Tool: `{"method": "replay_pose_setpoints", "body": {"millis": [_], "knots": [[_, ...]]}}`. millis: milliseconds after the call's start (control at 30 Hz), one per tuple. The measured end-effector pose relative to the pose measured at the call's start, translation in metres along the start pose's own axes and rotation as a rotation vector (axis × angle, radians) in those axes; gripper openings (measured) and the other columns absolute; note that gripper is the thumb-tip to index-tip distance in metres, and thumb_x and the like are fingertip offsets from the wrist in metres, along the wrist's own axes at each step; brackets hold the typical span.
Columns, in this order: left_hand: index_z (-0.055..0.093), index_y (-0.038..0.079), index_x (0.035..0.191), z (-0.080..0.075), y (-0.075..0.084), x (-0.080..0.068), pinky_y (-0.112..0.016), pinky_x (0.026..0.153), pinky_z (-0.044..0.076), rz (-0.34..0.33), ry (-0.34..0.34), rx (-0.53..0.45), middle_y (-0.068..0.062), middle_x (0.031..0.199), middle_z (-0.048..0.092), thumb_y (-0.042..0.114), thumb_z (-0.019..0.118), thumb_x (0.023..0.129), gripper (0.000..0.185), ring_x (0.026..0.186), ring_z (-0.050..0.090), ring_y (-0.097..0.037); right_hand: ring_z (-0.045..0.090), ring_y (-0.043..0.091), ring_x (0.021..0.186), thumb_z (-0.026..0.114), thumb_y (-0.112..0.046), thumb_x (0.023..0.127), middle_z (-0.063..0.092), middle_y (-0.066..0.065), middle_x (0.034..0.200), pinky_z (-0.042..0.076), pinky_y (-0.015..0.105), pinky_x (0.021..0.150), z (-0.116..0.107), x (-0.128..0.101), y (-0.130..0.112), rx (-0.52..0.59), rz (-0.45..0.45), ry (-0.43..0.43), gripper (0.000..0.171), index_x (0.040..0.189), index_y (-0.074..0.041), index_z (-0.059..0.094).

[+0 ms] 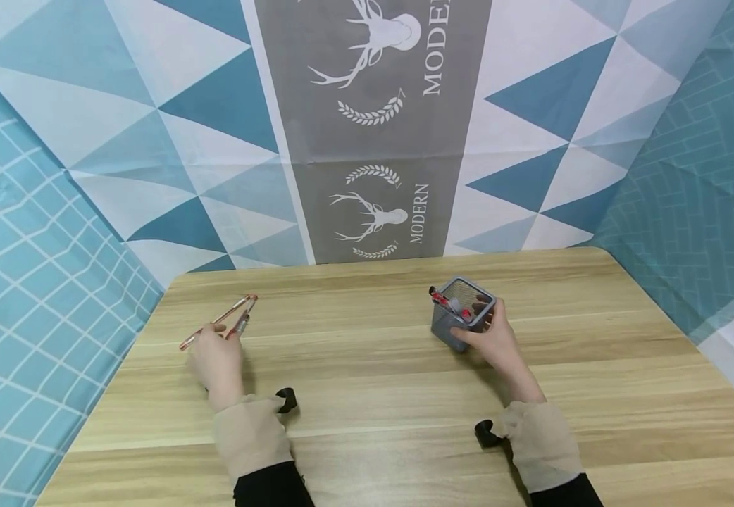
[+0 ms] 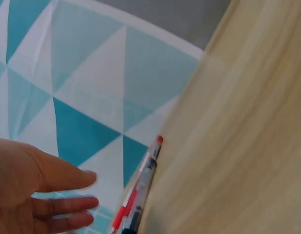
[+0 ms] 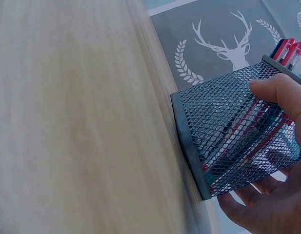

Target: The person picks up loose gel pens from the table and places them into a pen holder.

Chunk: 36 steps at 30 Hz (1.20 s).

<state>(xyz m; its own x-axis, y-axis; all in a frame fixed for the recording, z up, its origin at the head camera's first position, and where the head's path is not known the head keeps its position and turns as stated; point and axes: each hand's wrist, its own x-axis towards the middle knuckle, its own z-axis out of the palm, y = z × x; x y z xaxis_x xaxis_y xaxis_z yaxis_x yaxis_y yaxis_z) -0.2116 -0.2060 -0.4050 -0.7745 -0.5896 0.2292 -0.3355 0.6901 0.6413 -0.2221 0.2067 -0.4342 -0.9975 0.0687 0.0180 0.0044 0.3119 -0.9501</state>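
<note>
On the left of the table, my left hand (image 1: 217, 359) is at two red-and-clear pens (image 1: 242, 322) that meet at their far ends in a narrow V. Seen from the left wrist, the thumb and fingers (image 2: 67, 207) are extended beside the pens (image 2: 140, 187), with a gap between hand and pens. To the right, a square grey wire-mesh pen holder (image 1: 448, 333) is gripped by my right hand (image 1: 496, 341), thumb on the near side and fingers round the far side. Several pens (image 3: 288, 51), some with red caps, stand in the holder, its base edge close to the tabletop.
A light wood-grain table (image 1: 354, 366) spans the space between both hands. Behind it hangs a patterned cloth (image 1: 373, 141) with triangles and deer heads, and blue tiled-pattern cloth (image 1: 37, 267) borders the left. Black wrist-worn pieces (image 1: 287, 400) stick out by the sleeves.
</note>
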Motion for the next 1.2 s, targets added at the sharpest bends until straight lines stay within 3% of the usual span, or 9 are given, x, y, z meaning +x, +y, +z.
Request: {"method": "replay_pose_setpoints", "body": {"millis": [67,200,367,500,633,800,900,1067,1200], "knots": [[0.056,-0.010,0.107,-0.001,-0.005,0.000,-0.051,0.077,0.039,-0.050,-0.036,0.058,-0.032,0.103,0.056,0.007,0.054,0.080,0.032,0.095,0.051,-0.048,0.035,0.038,0.125,0.074,-0.012,0.073,0.034,0.024,0.135,0.029,0.047,0.104,0.000,0.000,0.000,0.003,0.000,-0.004,0.083,0.135,-0.004,0.020],[0.047,-0.015,0.110,-0.005,-0.010,0.001,-0.053,0.087,0.037,-0.235,-0.197,0.189,-0.037,0.111,0.046,0.010,0.046,0.079,0.039,0.104,0.044,-0.049,0.034,0.038,0.127,0.074,-0.012,0.073,0.033,0.024,0.137,0.028,0.047,0.105,0.001,0.000,0.001,0.010,-0.005,-0.010,0.083,0.135,-0.004,0.020],[0.037,-0.018,0.119,-0.009,-0.014,0.003,-0.057,0.093,0.030,-0.382,-0.326,0.223,-0.040,0.119,0.035,0.015,0.042,0.082,0.049,0.113,0.035,-0.050,0.035,0.038,0.125,0.074,-0.012,0.074,0.035,0.025,0.136,0.029,0.047,0.104,0.000,0.001,0.000,0.012,-0.011,-0.008,0.082,0.135,-0.004,0.020],[0.041,-0.017,0.117,-0.014,-0.019,0.003,-0.057,0.092,0.033,-0.383,-0.367,0.229,-0.039,0.118,0.038,0.017,0.044,0.082,0.049,0.112,0.038,-0.051,0.035,0.038,0.125,0.073,-0.011,0.074,0.035,0.025,0.136,0.029,0.047,0.104,0.000,0.000,0.000,0.013,-0.015,-0.007,0.081,0.135,-0.004,0.020],[0.050,-0.013,0.105,-0.025,-0.025,0.005,-0.049,0.075,0.043,-0.329,-0.451,0.263,-0.033,0.104,0.049,0.019,0.050,0.082,0.039,0.090,0.050,-0.041,0.035,0.037,0.126,0.073,-0.010,0.074,0.034,0.024,0.137,0.029,0.047,0.105,0.000,0.000,-0.001,0.010,-0.015,-0.011,0.081,0.135,-0.004,0.019],[0.052,-0.014,0.099,-0.042,-0.026,0.007,-0.040,0.061,0.042,-0.259,-0.544,0.242,-0.028,0.093,0.052,0.021,0.057,0.078,0.041,0.075,0.048,-0.031,0.037,0.038,0.124,0.073,-0.011,0.074,0.036,0.024,0.134,0.030,0.047,0.103,-0.001,0.000,-0.001,0.005,-0.009,-0.001,0.081,0.135,-0.004,0.020],[0.056,-0.012,0.100,-0.050,-0.020,0.005,-0.041,0.060,0.043,-0.189,-0.497,0.215,-0.030,0.100,0.055,0.023,0.054,0.080,0.041,0.081,0.053,-0.038,0.037,0.038,0.124,0.073,-0.011,0.074,0.036,0.025,0.134,0.030,0.047,0.104,-0.001,0.000,-0.001,0.005,-0.011,0.002,0.081,0.135,-0.004,0.020],[0.063,-0.003,0.098,-0.061,-0.003,-0.002,-0.039,0.056,0.039,-0.125,-0.261,0.091,-0.025,0.102,0.060,0.023,0.051,0.086,0.031,0.086,0.055,-0.041,0.034,0.037,0.127,0.073,-0.011,0.074,0.034,0.023,0.137,0.028,0.046,0.105,0.000,-0.001,-0.001,0.004,-0.011,-0.009,0.081,0.135,-0.004,0.019],[0.061,-0.001,0.097,-0.063,0.018,-0.008,-0.042,0.061,0.038,-0.078,-0.110,0.023,-0.022,0.096,0.061,0.021,0.052,0.088,0.026,0.085,0.055,-0.038,0.034,0.036,0.127,0.074,-0.011,0.074,0.034,0.022,0.137,0.028,0.046,0.105,0.001,0.000,-0.001,0.000,-0.009,-0.008,0.082,0.135,-0.004,0.020]]}}
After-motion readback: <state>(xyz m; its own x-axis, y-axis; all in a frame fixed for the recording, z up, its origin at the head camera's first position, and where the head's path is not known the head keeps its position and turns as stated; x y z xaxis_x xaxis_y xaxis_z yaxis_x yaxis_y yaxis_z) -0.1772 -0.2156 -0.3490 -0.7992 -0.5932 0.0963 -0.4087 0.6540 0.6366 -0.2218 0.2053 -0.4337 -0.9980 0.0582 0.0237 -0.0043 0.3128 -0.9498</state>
